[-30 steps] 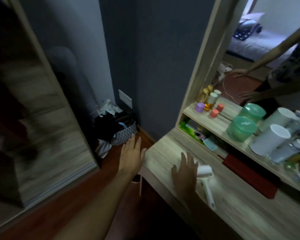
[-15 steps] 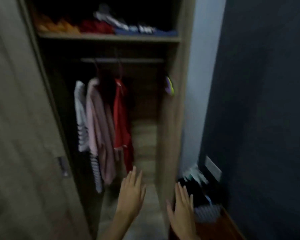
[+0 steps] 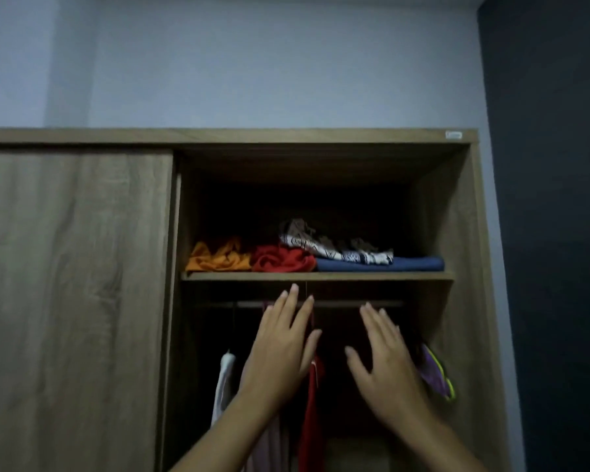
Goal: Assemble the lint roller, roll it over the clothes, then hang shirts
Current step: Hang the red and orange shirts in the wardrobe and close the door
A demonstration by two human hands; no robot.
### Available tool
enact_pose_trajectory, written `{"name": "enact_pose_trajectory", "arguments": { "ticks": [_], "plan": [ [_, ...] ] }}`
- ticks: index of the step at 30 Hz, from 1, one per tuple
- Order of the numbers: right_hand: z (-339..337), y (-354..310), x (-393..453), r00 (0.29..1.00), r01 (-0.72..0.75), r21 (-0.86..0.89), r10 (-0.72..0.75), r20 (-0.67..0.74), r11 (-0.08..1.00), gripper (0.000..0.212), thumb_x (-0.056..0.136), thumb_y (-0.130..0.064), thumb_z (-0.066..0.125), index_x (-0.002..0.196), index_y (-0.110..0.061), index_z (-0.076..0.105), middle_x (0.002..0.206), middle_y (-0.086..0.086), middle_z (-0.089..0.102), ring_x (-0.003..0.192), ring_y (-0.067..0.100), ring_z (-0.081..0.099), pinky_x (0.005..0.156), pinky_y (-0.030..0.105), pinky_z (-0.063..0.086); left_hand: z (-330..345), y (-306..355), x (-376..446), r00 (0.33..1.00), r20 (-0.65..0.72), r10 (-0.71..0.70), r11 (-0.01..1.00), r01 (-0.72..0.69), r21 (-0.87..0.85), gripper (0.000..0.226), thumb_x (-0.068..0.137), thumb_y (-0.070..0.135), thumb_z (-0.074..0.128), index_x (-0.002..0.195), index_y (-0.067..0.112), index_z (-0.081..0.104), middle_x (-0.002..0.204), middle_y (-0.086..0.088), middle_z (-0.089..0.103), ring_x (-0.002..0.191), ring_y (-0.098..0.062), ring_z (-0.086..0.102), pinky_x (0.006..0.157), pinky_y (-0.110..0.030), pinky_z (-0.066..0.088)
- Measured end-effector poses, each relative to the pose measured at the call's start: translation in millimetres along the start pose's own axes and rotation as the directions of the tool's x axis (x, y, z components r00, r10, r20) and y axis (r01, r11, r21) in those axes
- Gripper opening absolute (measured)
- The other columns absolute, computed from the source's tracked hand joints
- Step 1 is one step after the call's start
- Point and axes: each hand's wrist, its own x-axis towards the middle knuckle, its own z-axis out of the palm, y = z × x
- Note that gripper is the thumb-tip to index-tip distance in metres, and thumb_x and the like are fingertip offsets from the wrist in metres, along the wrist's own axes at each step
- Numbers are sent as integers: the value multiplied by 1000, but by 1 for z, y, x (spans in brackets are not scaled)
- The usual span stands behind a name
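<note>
both hands are raised with fingers straight and slightly spread, holding nothing. the hanging rail (image 3: 338, 304) runs left to right just beyond the fingertips; the left hand (image 3: 280, 349) is nearer the 3 hanging shirts (image 3: 312, 403) below it than the right hand (image 3: 385, 366). above the rail lie 4 folded garments. the lint roller is not in view.

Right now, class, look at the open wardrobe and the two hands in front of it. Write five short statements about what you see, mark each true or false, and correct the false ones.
1. Both hands, left hand and right hand, hold nothing. True.
2. The orange garment lies at the shelf's right end. False: it lies at the left end; the blue folded garment is at the right.
3. A red shirt hangs below the rail. True.
4. The lint roller lies on the shelf. False: no lint roller is in view.
5. The sliding door covers the wardrobe's left side. True.
</note>
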Motion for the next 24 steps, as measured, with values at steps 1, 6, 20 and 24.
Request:
{"name": "enact_pose_trajectory", "arguments": {
  "ticks": [1, 6, 20, 24],
  "plan": [
    [-3, 2, 24, 1000, 11, 0, -11, -6, 1000, 69, 88, -45, 41, 147, -12, 33, 153, 0, 33, 144, 14, 20, 118, 40, 20, 2, -5, 18, 1000, -21, 20, 1000, -19, 14, 55, 94, 44, 33, 142, 17, 41, 152, -12, 33, 141, -25, 32, 112, -40, 30],
    [-5, 24, 127, 999, 40, -15, -39, 31, 999, 65, 95, -38, 49, 151, -20, 22, 157, -6, 24, 146, 9, 13, 116, 26, 12, 20, -22, 109, 999, -40, 28, 998, -26, 52, 54, 99, 38, 38, 149, 20, 25, 159, -4, 16, 148, -18, 10, 118, -34, 6],
    [36, 68, 260, 897, 131, -163, -47, 439, 978, 37, 87, -45, 58, 115, -23, 64, 109, 3, 66, 91, 17, 61, 71, 28, 46, 69, -55, 244, 898, 429, -93, 981, 9, 194, 41, 83, 38, 56, 121, 21, 58, 123, -8, 61, 109, -26, 57, 92, -36, 48],
    [36, 72, 269, 938, 105, -124, -57, 342, 987, 22, 96, -31, 46, 86, -23, 64, 83, 1, 66, 69, 12, 61, 55, 28, 45, 71, -61, 260, 868, 471, -155, 966, 34, 256, 31, 86, 34, 58, 110, 16, 60, 106, -7, 62, 92, -23, 57, 80, -33, 47]
  ]
}}
